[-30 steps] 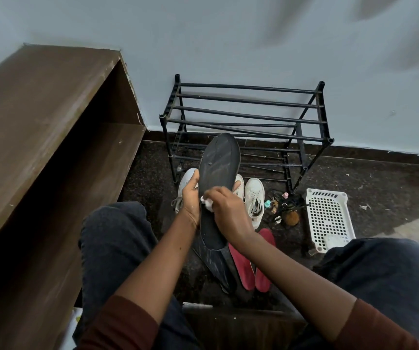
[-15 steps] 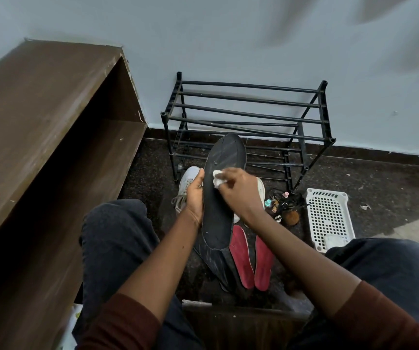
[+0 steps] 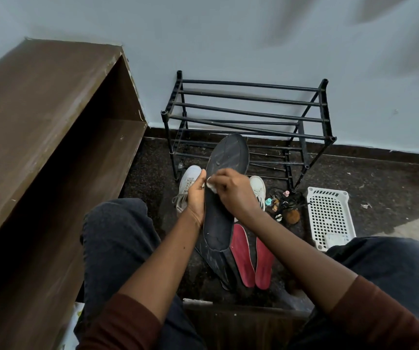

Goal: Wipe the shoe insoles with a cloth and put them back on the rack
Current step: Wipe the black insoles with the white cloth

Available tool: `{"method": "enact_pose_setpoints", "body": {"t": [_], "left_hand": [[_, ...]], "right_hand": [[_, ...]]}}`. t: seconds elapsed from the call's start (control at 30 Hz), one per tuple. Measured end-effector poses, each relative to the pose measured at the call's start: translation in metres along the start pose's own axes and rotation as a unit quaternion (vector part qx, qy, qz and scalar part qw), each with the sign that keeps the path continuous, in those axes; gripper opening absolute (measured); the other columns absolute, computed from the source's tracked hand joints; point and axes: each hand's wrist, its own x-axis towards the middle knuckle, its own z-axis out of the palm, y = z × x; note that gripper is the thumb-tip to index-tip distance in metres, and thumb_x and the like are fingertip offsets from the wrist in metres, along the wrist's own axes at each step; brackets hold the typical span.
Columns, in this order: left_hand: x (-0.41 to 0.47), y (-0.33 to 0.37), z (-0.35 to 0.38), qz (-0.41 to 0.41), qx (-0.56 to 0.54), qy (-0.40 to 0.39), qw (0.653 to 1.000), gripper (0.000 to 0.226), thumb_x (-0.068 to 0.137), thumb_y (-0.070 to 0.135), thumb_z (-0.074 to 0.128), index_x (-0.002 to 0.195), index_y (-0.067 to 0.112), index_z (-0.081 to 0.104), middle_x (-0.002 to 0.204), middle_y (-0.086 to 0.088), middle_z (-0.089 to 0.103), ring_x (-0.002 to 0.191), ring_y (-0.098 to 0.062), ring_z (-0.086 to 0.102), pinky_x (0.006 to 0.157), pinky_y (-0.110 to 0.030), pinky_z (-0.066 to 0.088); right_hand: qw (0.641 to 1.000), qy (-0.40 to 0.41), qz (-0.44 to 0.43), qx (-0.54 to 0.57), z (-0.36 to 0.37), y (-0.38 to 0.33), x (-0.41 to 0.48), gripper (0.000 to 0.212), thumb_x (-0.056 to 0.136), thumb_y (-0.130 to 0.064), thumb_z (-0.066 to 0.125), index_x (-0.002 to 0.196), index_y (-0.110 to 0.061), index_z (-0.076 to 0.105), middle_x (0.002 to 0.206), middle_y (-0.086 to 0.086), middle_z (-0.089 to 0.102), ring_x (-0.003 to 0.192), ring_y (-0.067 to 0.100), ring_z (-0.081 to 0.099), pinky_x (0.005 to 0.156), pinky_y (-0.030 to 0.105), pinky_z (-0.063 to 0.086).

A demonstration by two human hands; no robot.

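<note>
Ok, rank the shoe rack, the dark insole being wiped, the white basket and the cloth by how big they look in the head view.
1. shoe rack
2. dark insole and white basket: much alike, and the insole is held nearer the camera, so not ranked
3. cloth

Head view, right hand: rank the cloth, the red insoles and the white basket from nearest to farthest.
1. Cloth: pinched in the right hand itself, against the black insole.
2. Red insoles: on the floor, just below the hand.
3. White basket: on the floor, farther off to the right.
</note>
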Motion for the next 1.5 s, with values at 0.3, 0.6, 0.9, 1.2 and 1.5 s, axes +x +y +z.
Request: {"method": "enact_pose_setpoints", "body": {"t": [0.3, 0.6, 0.9, 1.2, 1.5], "left_hand": [[0.006, 0.005, -0.006, -0.008, 0.026, 0.035, 0.999, 0.067, 0.099, 0.044, 0.026, 0.083, 0.003, 0.077, 0.091, -0.016, 0.072, 0.081, -0.025, 0.071, 0.077, -0.033, 0.056], [0.0, 0.003, -0.01, -0.001, 0.029, 0.021, 0.999, 0.058, 0.098, 0.045, 0.032, 0.099, 0.004, 0.073, 0.106, -0.016, 0.067, 0.091, -0.026, 0.068, 0.085, -0.034, 0.054], [-0.003, 0.001, -0.008, -0.009, 0.042, 0.036, 0.998, 0.053, 0.098, 0.044, 0.036, 0.104, 0.004, 0.07, 0.105, -0.015, 0.068, 0.104, -0.027, 0.06, 0.102, -0.038, 0.042], [0.004, 0.012, -0.021, -0.013, 0.028, 0.036, 0.999, 0.069, 0.097, 0.054, 0.022, 0.122, 0.0, 0.056, 0.119, -0.02, 0.059, 0.105, -0.032, 0.058, 0.102, -0.043, 0.04], [0.002, 0.005, -0.01, 0.009, 0.037, 0.031, 0.999, 0.055, 0.098, 0.042, 0.031, 0.102, 0.007, 0.072, 0.102, -0.011, 0.069, 0.096, -0.022, 0.066, 0.095, -0.033, 0.048]], "right_hand": [[0.996, -0.062, -0.039, 0.049, 0.005, -0.006, -0.032, 0.017, 0.062, 0.01, 0.063, 0.068, -0.003, 0.072, 0.08, 0.011, 0.069, 0.069, 0.022, 0.067, 0.068, 0.019, 0.047], [0.997, -0.059, -0.025, -0.031, 0.008, 0.005, -0.01, 0.01, 0.067, -0.001, 0.065, 0.069, -0.004, 0.074, 0.078, 0.014, 0.069, 0.063, 0.029, 0.067, 0.058, 0.028, 0.054], [0.995, -0.026, 0.096, 0.016, 0.001, -0.002, -0.005, 0.021, 0.073, 0.005, 0.063, 0.09, -0.004, 0.068, 0.088, 0.013, 0.071, 0.081, 0.029, 0.066, 0.072, 0.034, 0.051], [0.967, -0.162, 0.161, 0.114, -0.005, -0.033, -0.056, 0.039, 0.076, 0.0, 0.064, 0.106, -0.014, 0.044, 0.088, -0.001, 0.066, 0.091, 0.021, 0.066, 0.078, 0.039, 0.053], [0.977, -0.062, 0.189, 0.078, -0.01, -0.02, 0.001, 0.041, 0.075, 0.005, 0.059, 0.111, -0.006, 0.044, 0.098, 0.008, 0.07, 0.091, 0.027, 0.064, 0.073, 0.028, 0.045]]}}
